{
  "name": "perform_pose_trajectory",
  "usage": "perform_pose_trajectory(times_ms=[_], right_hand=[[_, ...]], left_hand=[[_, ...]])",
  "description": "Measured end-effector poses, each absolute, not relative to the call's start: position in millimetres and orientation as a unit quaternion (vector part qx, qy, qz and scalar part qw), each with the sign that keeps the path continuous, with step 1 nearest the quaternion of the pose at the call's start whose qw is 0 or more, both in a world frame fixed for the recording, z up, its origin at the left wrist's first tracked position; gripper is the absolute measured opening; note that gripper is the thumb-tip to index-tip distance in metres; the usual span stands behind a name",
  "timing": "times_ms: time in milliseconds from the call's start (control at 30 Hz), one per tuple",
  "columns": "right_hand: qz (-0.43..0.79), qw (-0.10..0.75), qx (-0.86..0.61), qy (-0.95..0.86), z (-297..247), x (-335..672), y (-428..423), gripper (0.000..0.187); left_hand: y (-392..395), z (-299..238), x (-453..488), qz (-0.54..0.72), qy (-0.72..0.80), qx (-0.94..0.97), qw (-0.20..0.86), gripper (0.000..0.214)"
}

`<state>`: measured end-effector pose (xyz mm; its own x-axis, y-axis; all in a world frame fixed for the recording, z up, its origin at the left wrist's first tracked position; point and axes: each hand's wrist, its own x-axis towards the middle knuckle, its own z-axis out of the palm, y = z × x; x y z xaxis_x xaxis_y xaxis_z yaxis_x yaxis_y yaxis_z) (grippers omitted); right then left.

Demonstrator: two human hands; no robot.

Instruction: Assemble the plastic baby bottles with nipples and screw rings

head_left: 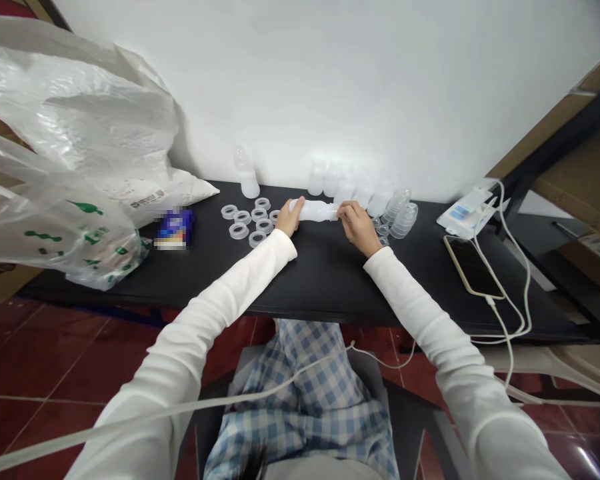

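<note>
A translucent white plastic bottle (316,211) lies sideways above the black table (320,287), held between both hands. My left hand (289,219) grips its base end. My right hand (357,227) closes around its neck end, fingers pinched there. Several white plastic rings (250,221) lie on the table just left of my left hand. A stack of clear caps (403,215) rests right of my right hand. Several more white bottles (347,183) stand in a row at the wall behind.
One bottle (247,175) stands alone at the back left. Big plastic bags (65,167) fill the table's left end, with a small blue box (175,228) beside them. A phone (473,267) and a white device (467,212) with cables lie at the right.
</note>
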<state>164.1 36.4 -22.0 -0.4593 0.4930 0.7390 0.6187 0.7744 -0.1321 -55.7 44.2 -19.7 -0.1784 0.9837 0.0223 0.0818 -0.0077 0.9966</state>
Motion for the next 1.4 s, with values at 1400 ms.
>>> perform_pose_trajectory(times_ms=[1400], right_hand=[[-0.010,0.430,-0.334,-0.839,-24.3,164.9,39.4,0.024]], left_hand=[[43.9,-13.7,-57.2,0.506,0.590,0.475,0.413,0.043]])
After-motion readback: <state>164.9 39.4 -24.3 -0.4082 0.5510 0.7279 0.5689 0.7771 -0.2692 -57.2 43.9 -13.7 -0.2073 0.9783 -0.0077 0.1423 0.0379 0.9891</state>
